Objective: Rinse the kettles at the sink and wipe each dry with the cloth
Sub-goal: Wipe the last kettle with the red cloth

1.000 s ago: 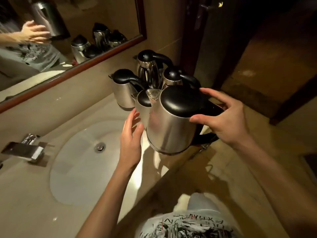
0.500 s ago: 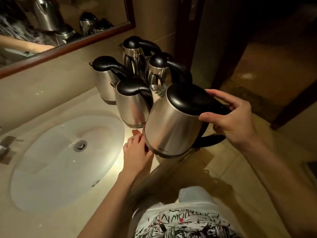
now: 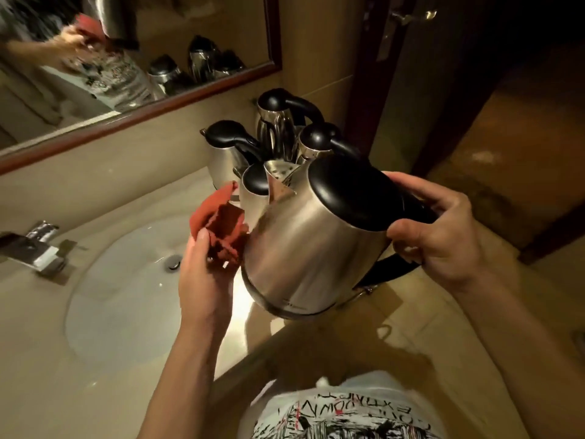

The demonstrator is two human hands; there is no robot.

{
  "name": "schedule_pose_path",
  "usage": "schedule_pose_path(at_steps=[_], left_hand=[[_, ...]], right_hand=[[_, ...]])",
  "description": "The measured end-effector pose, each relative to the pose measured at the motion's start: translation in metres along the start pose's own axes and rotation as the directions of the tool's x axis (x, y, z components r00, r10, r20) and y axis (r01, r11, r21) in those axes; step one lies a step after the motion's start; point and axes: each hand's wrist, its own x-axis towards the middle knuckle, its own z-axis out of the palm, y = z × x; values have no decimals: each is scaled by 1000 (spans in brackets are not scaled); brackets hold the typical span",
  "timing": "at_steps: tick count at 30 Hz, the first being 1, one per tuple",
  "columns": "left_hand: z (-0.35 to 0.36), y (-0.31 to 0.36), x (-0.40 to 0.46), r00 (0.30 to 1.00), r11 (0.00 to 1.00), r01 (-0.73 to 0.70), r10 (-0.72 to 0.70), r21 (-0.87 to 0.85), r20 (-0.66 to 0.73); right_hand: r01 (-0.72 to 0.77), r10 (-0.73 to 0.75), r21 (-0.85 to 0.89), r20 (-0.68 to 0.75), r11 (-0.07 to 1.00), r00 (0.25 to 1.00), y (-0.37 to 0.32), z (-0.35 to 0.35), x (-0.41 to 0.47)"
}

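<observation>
1. The left hand [image 3: 202, 280], at centre left of the frame, has its fingers [image 3: 202, 240] curled round a bunched red cloth [image 3: 221, 223], pinching it against the palm. The cloth touches the left flank of the kettle, which reads as the start of a drying wipe.

2. The right hand [image 3: 443, 236], at centre right, wraps its fingers [image 3: 408, 182] over the black handle while the thumb sits below the lid's edge. This grip carries the whole weight, leaving the other hand free to rub.

3. The held kettle [image 3: 310, 248], steel with a black lid, hangs in mid-frame above the front edge of the table [image 3: 47, 375], tilted with its spout towards the upper left. That tilt probably turns the wet side to the cloth.

4. Four more kettles [image 3: 275, 128] stand clustered on the table behind it, towards the upper centre, close together and beside the wall. Whether they are already rinsed I cannot tell.

5. The sink [image 3: 120, 296] lies at lower left, just beside the hands, with its drain visible and the tap [image 3: 28, 248] at the left edge. No water runs that I can see.

6. A framed mirror [image 3: 142, 99] fills the upper left, showing the cloth and kettles reflected. A dark doorway [image 3: 506, 90] opens at upper right.
</observation>
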Motion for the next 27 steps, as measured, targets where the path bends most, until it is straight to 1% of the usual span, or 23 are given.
schedule_pose_path(at_steps=[2,4,5,6,8,9,10,11,13,14,15,16,20,23,25,27], left_hand=[[4,19,-18,998,997,-48,50,-60,24],[8,31,-32,987,989,-136,140,-51,80],[13,37,-40,979,985,-170,171,-22,109],[19,41,-48,968,977,-209,201,43,149],[31,43,-63,934,925,-312,256,219,248],[38,43,-69,913,876,-368,278,312,297],[46,43,-76,887,801,-436,306,411,346],[52,41,-82,850,702,-514,341,493,401],[58,35,-87,765,486,-644,413,591,494],[59,33,-87,743,423,-668,438,613,507],[57,30,-86,738,407,-670,452,621,500],[54,28,-85,747,420,-659,459,624,481],[31,19,-80,835,587,-548,424,595,350],[27,21,-75,901,715,-433,354,549,250],[27,21,-76,904,734,-427,356,528,237],[31,23,-80,889,706,-457,369,541,270]], right_hand=[[0,0,19,24,1000,1000,-12,5,1],[-6,4,40,50,999,999,-23,9,3],[-8,6,39,61,999,998,-28,11,4],[-5,3,27,75,1000,997,-32,12,5],[-4,3,3,102,1000,995,-38,14,7],[-10,10,4,106,1000,994,-40,15,7],[-17,16,10,108,1000,994,-41,16,7],[-22,21,12,107,1000,994,-41,17,7],[-28,28,0,106,1000,994,-42,19,5],[-27,27,-8,105,1000,994,-43,19,4],[-25,27,-16,100,1000,995,-43,21,3],[-23,25,-21,98,1000,995,-43,22,2],[13,-8,-49,89,999,996,-44,25,-2],[52,-41,-151,77,987,996,-44,27,-1],[52,-38,-199,72,979,997,-43,31,0],[55,-39,-208,77,977,996,-42,35,2]])
